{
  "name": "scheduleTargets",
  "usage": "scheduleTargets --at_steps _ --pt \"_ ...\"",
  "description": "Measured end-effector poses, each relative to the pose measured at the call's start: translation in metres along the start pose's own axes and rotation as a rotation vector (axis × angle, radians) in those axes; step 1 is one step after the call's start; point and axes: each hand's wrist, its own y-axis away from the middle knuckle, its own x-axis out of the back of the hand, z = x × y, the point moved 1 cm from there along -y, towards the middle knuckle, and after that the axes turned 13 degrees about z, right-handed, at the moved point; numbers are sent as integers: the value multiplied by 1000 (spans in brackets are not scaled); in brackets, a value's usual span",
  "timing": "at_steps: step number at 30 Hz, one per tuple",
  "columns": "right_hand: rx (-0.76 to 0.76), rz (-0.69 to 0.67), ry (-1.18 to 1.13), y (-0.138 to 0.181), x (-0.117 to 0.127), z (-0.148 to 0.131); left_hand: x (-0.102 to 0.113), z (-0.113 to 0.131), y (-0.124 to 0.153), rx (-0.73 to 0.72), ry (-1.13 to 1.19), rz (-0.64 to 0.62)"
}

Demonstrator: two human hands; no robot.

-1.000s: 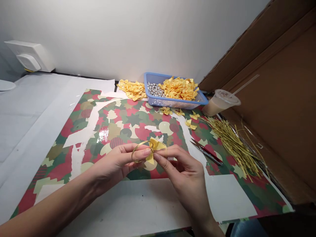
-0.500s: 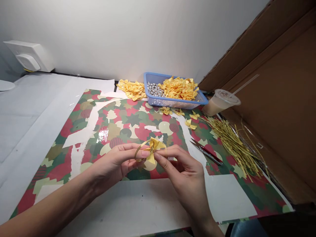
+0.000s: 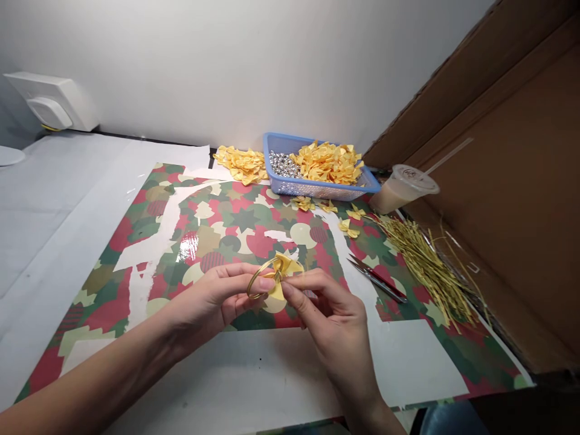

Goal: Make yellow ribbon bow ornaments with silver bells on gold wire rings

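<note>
Both of my hands meet above the patterned paper at the table's centre. A small yellow ribbon bow sits between my fingertips, with a thin gold wire loop curling out to its left. My left hand pinches the bow and the loop from the left, thumb on top. My right hand pinches the bow's right side with thumb and forefinger. Part of the bow is hidden behind my fingers.
A blue basket at the back holds yellow bows and silver beads. More yellow bows lie left of it. Gold wire ties, scissors and a lidded cup with straw lie to the right, below a cardboard wall.
The wire loop has tightened and shifted slightly right toward the bow. My hands stay in nearly the same place, the right one edging a little lower.
</note>
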Motion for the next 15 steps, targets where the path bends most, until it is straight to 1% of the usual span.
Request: scheduleTargets --at_steps 2,4,7,12,15 --pt "13 -7 0 -1 0 0 0 0 1 0 -2 27" --pt "39 -21 17 -1 1 -1 0 1 2 6 -16 81" --pt "101 -27 63 -1 3 -2 -1 1 2 2 -47 144" --pt "197 -27 163 -2 5 -2 -1 2 1 -16 -45 156" --pt "276 -36 182 -3 5 -2 -2 2 0 -19 -39 153"
